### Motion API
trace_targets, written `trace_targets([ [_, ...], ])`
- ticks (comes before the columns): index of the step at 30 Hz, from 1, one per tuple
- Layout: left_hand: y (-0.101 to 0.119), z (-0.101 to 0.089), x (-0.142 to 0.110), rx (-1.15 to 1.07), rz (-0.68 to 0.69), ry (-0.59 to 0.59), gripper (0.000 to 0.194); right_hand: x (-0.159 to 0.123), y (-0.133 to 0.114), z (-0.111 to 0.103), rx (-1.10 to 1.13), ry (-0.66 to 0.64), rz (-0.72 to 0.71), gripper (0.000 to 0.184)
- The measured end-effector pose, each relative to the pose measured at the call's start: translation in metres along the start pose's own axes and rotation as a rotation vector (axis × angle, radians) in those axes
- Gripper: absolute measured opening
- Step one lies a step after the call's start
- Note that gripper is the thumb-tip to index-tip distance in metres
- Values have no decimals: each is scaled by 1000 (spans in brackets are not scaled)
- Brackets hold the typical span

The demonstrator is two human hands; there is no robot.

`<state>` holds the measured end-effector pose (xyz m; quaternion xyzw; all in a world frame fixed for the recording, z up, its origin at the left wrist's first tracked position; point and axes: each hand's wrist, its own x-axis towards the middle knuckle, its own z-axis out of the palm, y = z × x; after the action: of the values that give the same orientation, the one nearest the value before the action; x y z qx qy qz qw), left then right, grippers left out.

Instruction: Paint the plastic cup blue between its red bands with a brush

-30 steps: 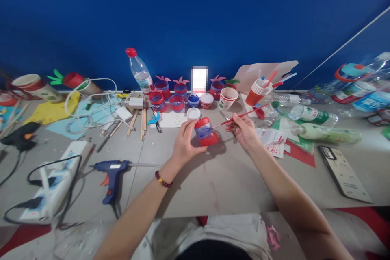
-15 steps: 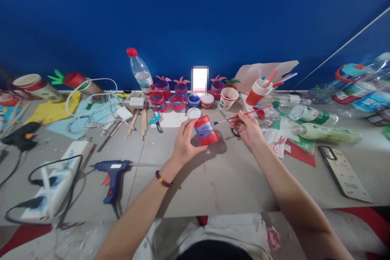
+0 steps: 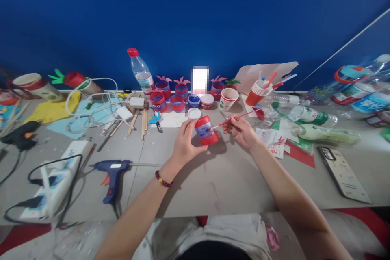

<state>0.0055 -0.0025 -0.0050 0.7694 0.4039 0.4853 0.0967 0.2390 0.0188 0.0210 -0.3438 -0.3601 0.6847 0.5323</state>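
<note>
My left hand (image 3: 186,140) is wrapped round a small plastic cup (image 3: 206,130), painted red at both ends with a blue band in the middle, held tilted above the grey table (image 3: 231,178). A thin red paintbrush (image 3: 234,118) is pinched in my right hand (image 3: 240,131), and its tip touches the blue band of the cup. Just behind the cup lies a white lid (image 3: 194,113). Open pots of blue paint (image 3: 193,100) and red paint (image 3: 206,100) stand beyond it.
A row of painted red-and-blue cups (image 3: 176,97) and a water bottle (image 3: 140,72) line the blue wall. A blue glue gun (image 3: 112,170) and a power strip (image 3: 55,187) lie at left. Bottles (image 3: 307,115), red cups with brushes (image 3: 256,91) and a phone (image 3: 344,172) sit right.
My right hand drew the brush away from the cup to the right, then brought its tip back onto the blue band. My left hand kept the cup almost still.
</note>
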Motion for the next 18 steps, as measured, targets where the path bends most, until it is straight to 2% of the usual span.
trace_targets([
  [8,1,0,1,24,38,55,84,2,0,-5,-40,41,-28,30],
  [18,-1,0,0,32,37,52,86,3,-3,-7,-93,60,-57,35],
])
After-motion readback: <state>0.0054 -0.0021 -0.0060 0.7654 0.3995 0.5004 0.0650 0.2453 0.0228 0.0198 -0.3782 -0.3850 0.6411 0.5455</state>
